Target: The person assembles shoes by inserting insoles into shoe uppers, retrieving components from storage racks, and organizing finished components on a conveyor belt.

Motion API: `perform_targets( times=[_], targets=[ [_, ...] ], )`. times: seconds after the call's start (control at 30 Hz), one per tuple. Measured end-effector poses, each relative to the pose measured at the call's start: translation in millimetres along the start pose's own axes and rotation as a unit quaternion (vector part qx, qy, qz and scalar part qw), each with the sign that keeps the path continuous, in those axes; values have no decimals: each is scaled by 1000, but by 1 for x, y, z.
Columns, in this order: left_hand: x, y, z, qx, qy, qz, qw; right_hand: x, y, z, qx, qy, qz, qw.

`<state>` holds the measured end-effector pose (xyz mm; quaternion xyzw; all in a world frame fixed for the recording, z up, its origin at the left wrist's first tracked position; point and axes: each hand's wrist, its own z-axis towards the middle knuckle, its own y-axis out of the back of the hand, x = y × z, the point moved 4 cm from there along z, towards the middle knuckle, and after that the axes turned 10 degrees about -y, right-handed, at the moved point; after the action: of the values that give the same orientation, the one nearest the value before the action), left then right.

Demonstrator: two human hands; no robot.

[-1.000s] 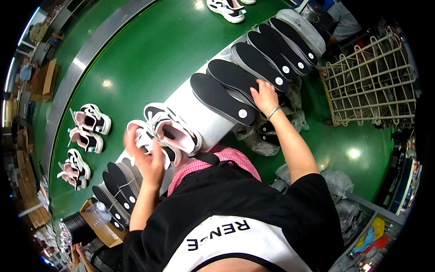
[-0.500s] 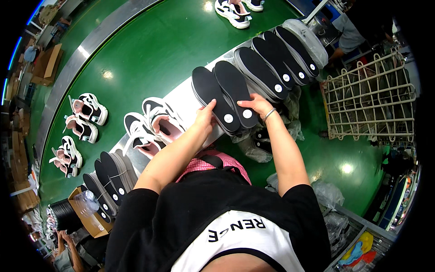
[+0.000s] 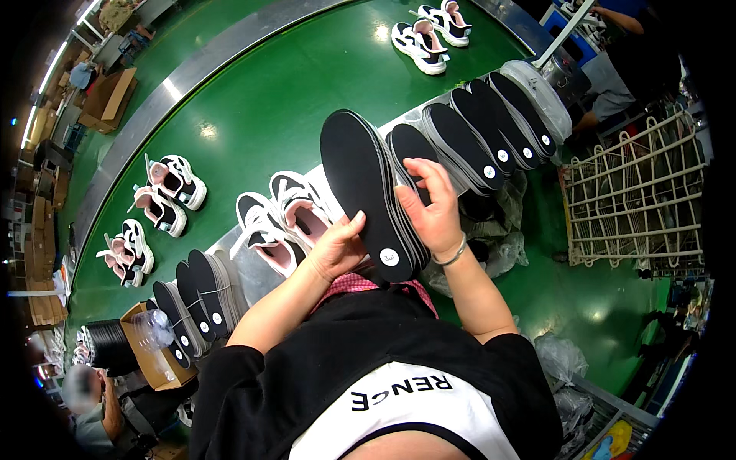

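Observation:
My left hand (image 3: 337, 249) grips a stack of black insoles (image 3: 356, 172) near its heel end, thumb on top. The stack is lifted toward me and tilted; a round white sticker marks its top heel. To its right, my right hand (image 3: 437, 218) has its fingers spread and slightly bent, with the thumb by the stack's edge. Behind that hand another black insole stack (image 3: 412, 144) lies on the white bench, partly hidden. A pair of white, black and pink sneakers (image 3: 290, 226) sits left of my left hand.
More insole stacks (image 3: 460, 146) line the bench's far right, and tied stacks (image 3: 203, 295) stand at the near left. Sneaker pairs (image 3: 167, 192) rest on the green surface beyond. A wire rack (image 3: 636, 192) stands right; a cardboard box (image 3: 153, 349) is at lower left.
Two insole piles lay side by side under my hands; now one stack is raised nearer in my left hand. My right hand has come off the insoles, fingers spread. The view has shifted slightly.

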<state>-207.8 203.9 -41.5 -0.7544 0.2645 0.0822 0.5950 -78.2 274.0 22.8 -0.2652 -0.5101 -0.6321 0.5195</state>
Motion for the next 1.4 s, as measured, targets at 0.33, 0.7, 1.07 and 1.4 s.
perform_targets(
  times=[0.33, 0.7, 1.07, 1.4],
  targets=[
    [-3, 5, -15, 34, -24, 62, 997, 28, -18, -1, -15, 89, -40, 995],
    [-7, 6, -15, 33, -22, 74, 997, 33, -19, 0, 19, 63, -51, 997],
    [-6, 3, -10, 43, -13, 88, 995, 26, -13, 0, 4, 26, -26, 999],
    [24, 40, 43, -333, 23, 105, 937, -160, 18, -37, -37, -297, -287, 910]
  ],
)
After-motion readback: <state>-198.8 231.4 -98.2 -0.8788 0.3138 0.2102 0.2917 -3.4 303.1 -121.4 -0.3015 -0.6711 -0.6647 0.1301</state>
